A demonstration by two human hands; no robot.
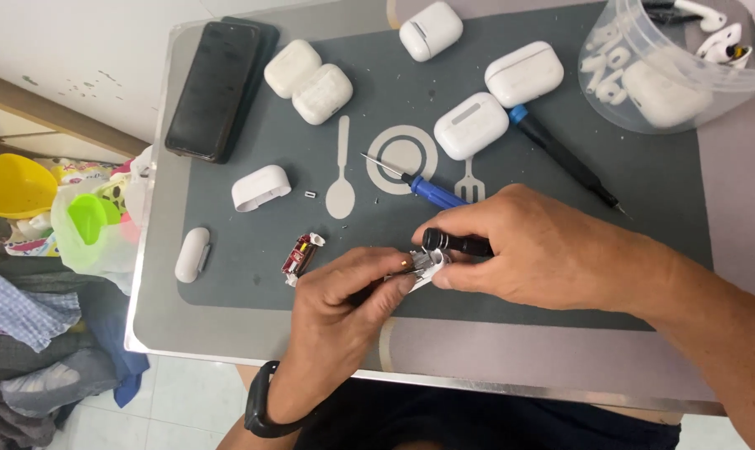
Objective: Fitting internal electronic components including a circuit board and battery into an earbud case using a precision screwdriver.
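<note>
My left hand (344, 304), with a black band on the wrist, pinches a small white part (425, 268) with metal inside, just above the front of the dark grey mat (644, 192). My right hand (552, 250) comes in from the right, gripping a short black tool (456, 243) whose end rests against that part. The fingers of both hands meet around the part and hide most of it. A small red circuit board (301, 257) lies on the mat just left of my left hand.
Near the mat's middle lie a blue screwdriver (427, 190) and a longer black-and-blue one (560, 154). Several white earbud cases (470, 125) lie at the back, an empty shell (261, 187) and a lid (192, 254) at left. A black phone (215, 87) lies back left, a clear tub (669, 75) back right.
</note>
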